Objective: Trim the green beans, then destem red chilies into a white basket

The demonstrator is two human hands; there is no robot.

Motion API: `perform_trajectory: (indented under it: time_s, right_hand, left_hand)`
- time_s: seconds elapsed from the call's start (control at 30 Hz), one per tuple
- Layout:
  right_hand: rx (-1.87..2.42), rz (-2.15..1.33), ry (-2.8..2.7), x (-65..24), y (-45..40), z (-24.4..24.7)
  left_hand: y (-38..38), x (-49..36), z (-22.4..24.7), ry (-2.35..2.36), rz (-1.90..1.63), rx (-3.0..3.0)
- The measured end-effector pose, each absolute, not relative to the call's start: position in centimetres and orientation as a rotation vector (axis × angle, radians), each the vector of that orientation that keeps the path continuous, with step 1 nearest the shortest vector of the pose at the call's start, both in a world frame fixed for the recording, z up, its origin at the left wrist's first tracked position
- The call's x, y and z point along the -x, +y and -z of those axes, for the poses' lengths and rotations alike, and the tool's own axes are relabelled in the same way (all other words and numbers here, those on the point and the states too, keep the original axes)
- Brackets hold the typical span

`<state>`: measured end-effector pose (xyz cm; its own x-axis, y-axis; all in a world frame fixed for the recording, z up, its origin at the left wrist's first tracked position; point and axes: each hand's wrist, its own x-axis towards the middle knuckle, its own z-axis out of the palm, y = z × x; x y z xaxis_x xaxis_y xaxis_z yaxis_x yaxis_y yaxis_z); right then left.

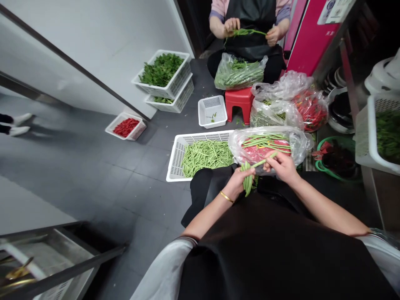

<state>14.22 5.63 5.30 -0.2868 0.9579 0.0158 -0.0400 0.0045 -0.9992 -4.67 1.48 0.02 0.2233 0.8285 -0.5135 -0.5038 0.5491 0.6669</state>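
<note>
My left hand is closed around a small bunch of green beans cut or snapped to short lengths. Between my two hands stretches one long green bean, and my right hand pinches its far end. Just beyond, a clear plastic bag lies open with whole long beans on top of something red. To the left of the bag, a white basket holds a heap of short bean pieces. My lap, in a black apron, is below my hands.
Opposite, a person's hands hold a green stem above a bag of greens on a red stool. White crates of leafy greens, a basket of red chillies and a small white basket stand on the floor. Bags and a green basin crowd the right.
</note>
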Motion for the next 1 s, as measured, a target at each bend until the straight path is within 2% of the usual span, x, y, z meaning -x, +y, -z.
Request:
perform_trajectory:
  time_s: [0.07, 0.17, 0.27, 0.4, 0.6, 0.8, 1.0]
  right_hand:
    - [1.047, -1.330, -1.300, -14.5, 4.6, -5.5]
    - [1.074, -1.555, -1.253, -14.2, 3.7, -4.5]
    - [1.081, -1.803, -1.349, -13.6, 3.8, -2.9]
    - [1.131, -1.791, -1.599, -14.8, 4.7, -2.2]
    - [1.051, -1.458, -2.290, -17.5, 6.1, -4.8]
    - [0.732, -1.163, -2.780, -16.9, 6.3, -6.1]
    - [1.112, -0.645, -2.712, -15.1, 3.8, -3.9]
  left_hand:
    - [2.3, 5.5, 0.1, 1.030, -1.088, -0.232]
    - [2.9, 6.1, -0.2, 1.045, -1.136, -0.214]
    - [2.7, 5.5, -1.0, 0.974, -0.923, -0.465]
    - [1.9, 4.9, -1.8, 1.006, -0.716, -0.617]
    - [1.9, 5.4, -2.5, 0.984, -0.614, -0.794]
    - [1.6, 5.1, -2.6, 0.765, -0.274, -0.777]
    - [1.4, 3.6, -0.1, 0.900, -0.530, -0.389]
